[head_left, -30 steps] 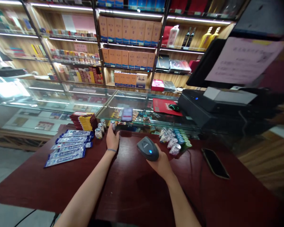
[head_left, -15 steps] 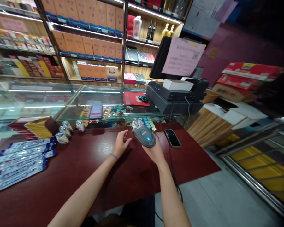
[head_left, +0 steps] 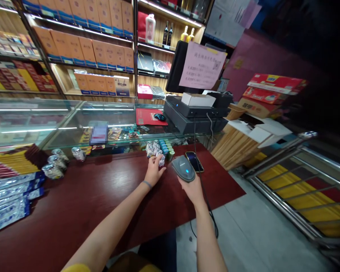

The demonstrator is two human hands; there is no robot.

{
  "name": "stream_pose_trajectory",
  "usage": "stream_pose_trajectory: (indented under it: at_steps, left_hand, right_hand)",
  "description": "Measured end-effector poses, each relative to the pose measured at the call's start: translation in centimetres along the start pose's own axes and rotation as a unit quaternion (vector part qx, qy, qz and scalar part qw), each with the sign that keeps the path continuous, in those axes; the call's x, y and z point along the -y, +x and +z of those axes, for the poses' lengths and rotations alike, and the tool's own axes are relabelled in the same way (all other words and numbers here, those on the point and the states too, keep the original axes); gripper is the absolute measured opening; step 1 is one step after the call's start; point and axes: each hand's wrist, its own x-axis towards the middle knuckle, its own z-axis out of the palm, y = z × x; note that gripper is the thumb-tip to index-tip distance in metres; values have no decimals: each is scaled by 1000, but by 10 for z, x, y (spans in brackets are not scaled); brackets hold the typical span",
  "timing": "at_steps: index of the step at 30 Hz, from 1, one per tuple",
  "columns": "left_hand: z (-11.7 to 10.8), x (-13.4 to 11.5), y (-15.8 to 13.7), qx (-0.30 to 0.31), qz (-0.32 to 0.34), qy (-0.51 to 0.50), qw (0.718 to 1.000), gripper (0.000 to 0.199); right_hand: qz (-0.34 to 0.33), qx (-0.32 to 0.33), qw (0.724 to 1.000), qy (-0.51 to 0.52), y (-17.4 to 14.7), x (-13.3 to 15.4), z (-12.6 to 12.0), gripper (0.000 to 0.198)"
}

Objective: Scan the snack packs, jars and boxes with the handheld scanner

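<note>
My right hand [head_left: 193, 189] is wrapped around the handle of a grey barcode scanner [head_left: 183, 169], whose blue light glows on top. The scanner hovers over the dark red counter, and its lower part is hidden. My left hand [head_left: 153, 172], with a grey band at the wrist, has its thumb and fingers around a small silver-wrapped container [head_left: 161, 160]. That one stands at the front of a group of silver containers [head_left: 151, 146]. Beside this group are small blue and green cylinders [head_left: 167, 148]. A phone [head_left: 195, 161] lies just behind the scanner.
Silver containers [head_left: 54, 166], blue-white packets [head_left: 13, 196] and yellow-brown packs [head_left: 14, 160] lie at the left. Behind the counter [head_left: 102, 204] is a glass case [head_left: 113, 113] with a monitor [head_left: 177, 66] and mouse [head_left: 159, 117]. The scanner's black cable [head_left: 203, 181] hangs over the right edge.
My left hand has moved forward and right to the silver containers, its fingers closing around the front one. My right hand has shifted the scanner slightly right, and the view has turned right.
</note>
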Motion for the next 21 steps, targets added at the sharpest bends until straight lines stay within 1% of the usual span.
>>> stream_pose_trajectory:
  at_steps: [3, 7, 9, 11, 13, 15, 18, 21]
  left_hand:
    - [3, -2, 3, -3, 6, 3, 1000, 56]
    - [3, -8, 4, -13, 15, -10, 1000, 44]
    - [-3, -10, 0, -21, 16, -25, 999, 42]
    - [-15, -8, -6, -38, 17, -40, 998, 42]
    - [-35, -2, -14, -57, 11, -50, 997, 43]
    - [-61, 6, -24, -69, -10, -60, 996, 46]
    - [-106, 19, -40, -77, -73, -96, 990, 56]
    - [-152, 31, -53, -73, -142, -174, 972, 68]
  right_hand:
    - [13, -9, 1000, 8, 0, -1, 1, 50]
    - [14, -4, 1000, 0, -1, -5, 7, 55]
    - [9, -4, 1000, -8, 0, -6, 11, 58]
    - [-3, -2, 1000, -12, 1, -6, 16, 61]
    - [-21, 6, 1000, -15, 3, -3, 22, 64]
    - [-34, 15, 999, -24, 4, 3, 31, 63]
    - [-42, 32, 998, -31, 6, 14, 49, 59]
    - [-61, 54, 996, -25, 7, 25, 69, 54]
